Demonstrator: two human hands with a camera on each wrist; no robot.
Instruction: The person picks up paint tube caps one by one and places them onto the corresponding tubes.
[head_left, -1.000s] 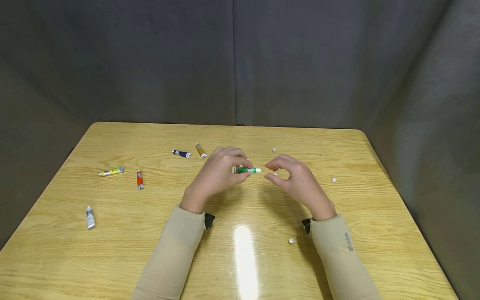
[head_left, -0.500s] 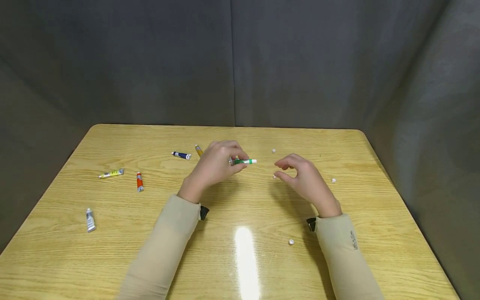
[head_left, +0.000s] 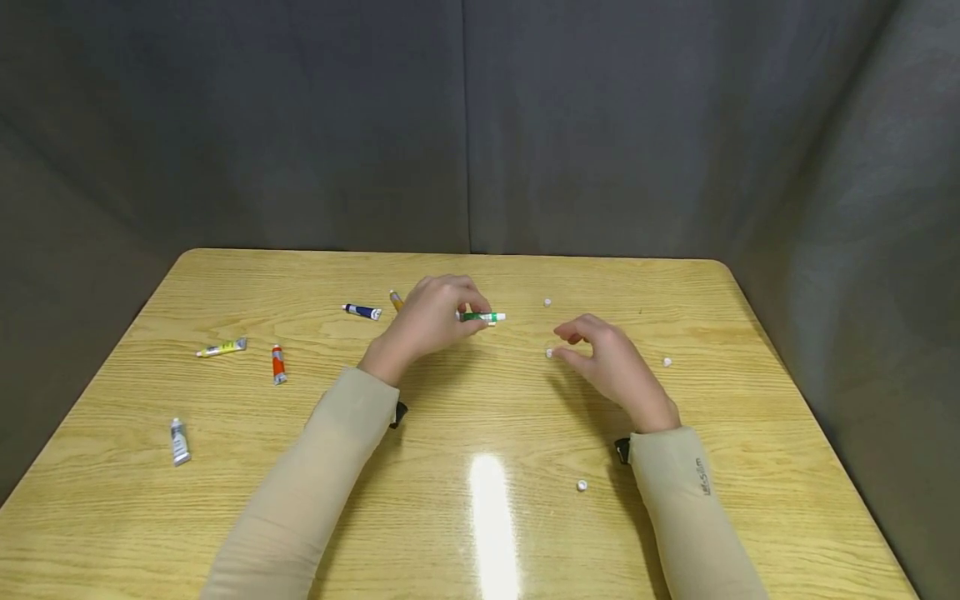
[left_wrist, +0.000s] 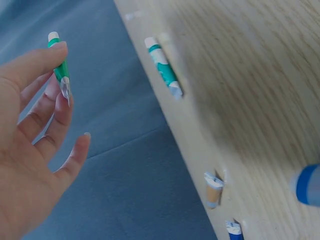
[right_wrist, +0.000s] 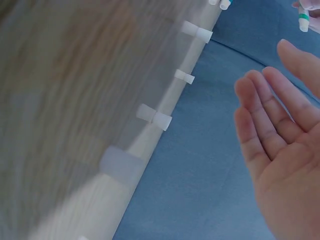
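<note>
My left hand (head_left: 437, 310) pinches a green paint tube (left_wrist: 61, 69) between thumb and fingers, its white cap pointing right in the head view. On the tabletop beyond that hand lies a second, teal-green paint tube (left_wrist: 164, 67), mostly hidden from the head camera. My right hand (head_left: 611, 358) hovers over the table with loosely bent fingers and nothing between them, as the right wrist view also shows its bare palm (right_wrist: 292, 165). A small white cap (head_left: 549, 353) appears right by its thumb tip in the head view.
More white caps lie about: one far back (head_left: 547, 302), one right (head_left: 667, 362), one nearer (head_left: 582, 485). To the left are blue (head_left: 363, 312), gold (head_left: 396, 300), yellow (head_left: 221, 347), red (head_left: 278, 365) and silver-white (head_left: 179, 442) tubes. Dark curtains (head_left: 315, 125) surround the table.
My left hand has moved left and farther away with the green paint tube, widening the gap between my hands. My right hand has shifted slightly right.
</note>
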